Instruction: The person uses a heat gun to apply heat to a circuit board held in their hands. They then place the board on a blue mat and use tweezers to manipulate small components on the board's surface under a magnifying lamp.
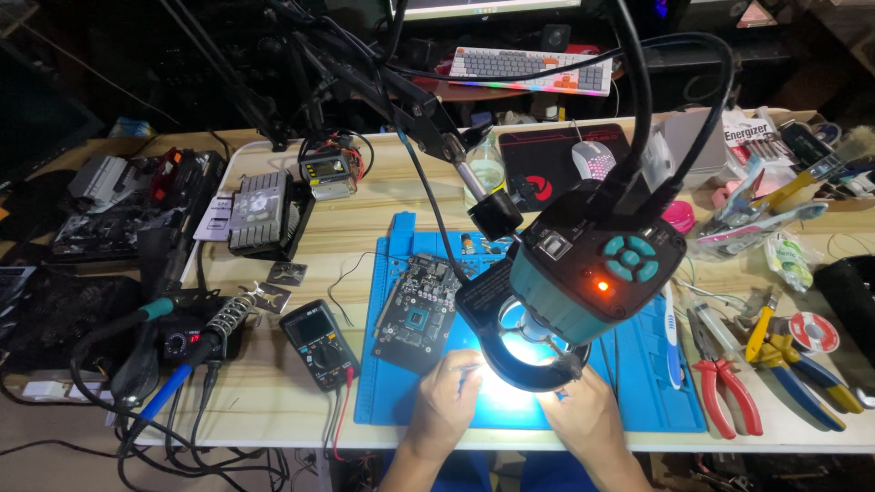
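Blue mat (638,383): lies on the wooden table (383,200), near edge, centre.
Left hand (447,396): rests on the mat's near edge, fingers curled, pinching a thin tool (471,372) whose tip runs into the glare under the ring light.
Right hand (583,410): rests on the mat just right of the light; fingers hidden by the microscope, so its grip cannot be told.
Microscope (583,273): teal head on a black arm, hanging above both hands; ring light (529,351) lit below it.
Work under the lens: washed out by glare; cannot be identified.
Circuit board (415,310): dark, tilted, on the mat's left part, just beyond the left hand.
Multimeter (317,344): on the table, left of the mat.
Soldering iron (182,364): in its stand, far left.
Pliers (725,383): red-handled, right of the mat.
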